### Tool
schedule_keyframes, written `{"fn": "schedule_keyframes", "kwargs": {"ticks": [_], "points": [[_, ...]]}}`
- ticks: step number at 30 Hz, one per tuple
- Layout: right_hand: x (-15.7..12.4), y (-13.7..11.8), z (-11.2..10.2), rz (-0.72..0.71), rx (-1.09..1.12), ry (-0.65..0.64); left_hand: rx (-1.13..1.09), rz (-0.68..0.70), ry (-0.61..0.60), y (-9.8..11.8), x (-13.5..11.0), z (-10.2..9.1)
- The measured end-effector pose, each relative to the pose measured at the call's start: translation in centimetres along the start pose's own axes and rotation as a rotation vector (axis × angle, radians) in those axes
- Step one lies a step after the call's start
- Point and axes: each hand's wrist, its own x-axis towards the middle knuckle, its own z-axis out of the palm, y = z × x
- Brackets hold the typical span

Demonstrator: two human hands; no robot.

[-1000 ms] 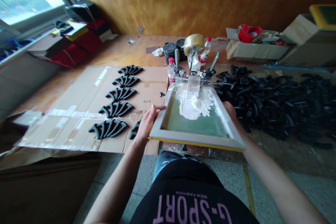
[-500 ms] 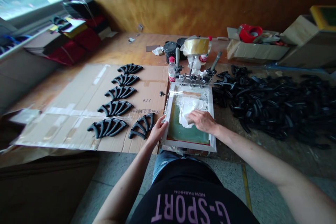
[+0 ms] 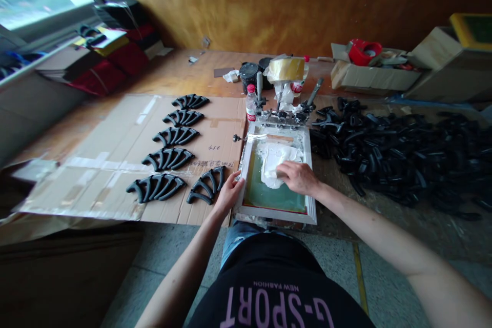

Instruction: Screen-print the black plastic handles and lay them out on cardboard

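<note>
A silver-framed printing screen (image 3: 275, 210) with green mesh lies flat in front of me. White ink (image 3: 277, 155) is spread thickly over the middle of its mesh. My right hand (image 3: 298, 177) is closed on a small scraper (image 3: 282, 174) set against the ink; the fingers hide most of it. At the screen's left edge my left hand (image 3: 229, 189) grips the frame, some fingers out of sight. Beside that hand a black curved ribbed part (image 3: 207, 184) lies on the cardboard. A flat wooden stick (image 3: 280, 138) rests across the screen's far end.
Several rows of black parts (image 3: 169, 159) lie on cardboard (image 3: 115, 133) to the left. A large heap of black parts (image 3: 392, 154) covers the right side. Behind the screen stand its clamp (image 3: 282, 117), a red-capped bottle (image 3: 250, 102) and a black tub (image 3: 249, 76). An open carton (image 3: 372, 79) sits back right.
My right hand has shifted very slightly with the scraper in the white ink. My left hand stays at the frame's edge. The whole view has moved a little.
</note>
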Motion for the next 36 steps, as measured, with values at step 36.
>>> {"fn": "schedule_keyframes", "kwargs": {"ticks": [36], "points": [[8.2, -12.4, 8.7, -0.191, 0.193, -0.113, -0.406, -0.143, 0.572, -2.9, -5.4, -3.1]]}}
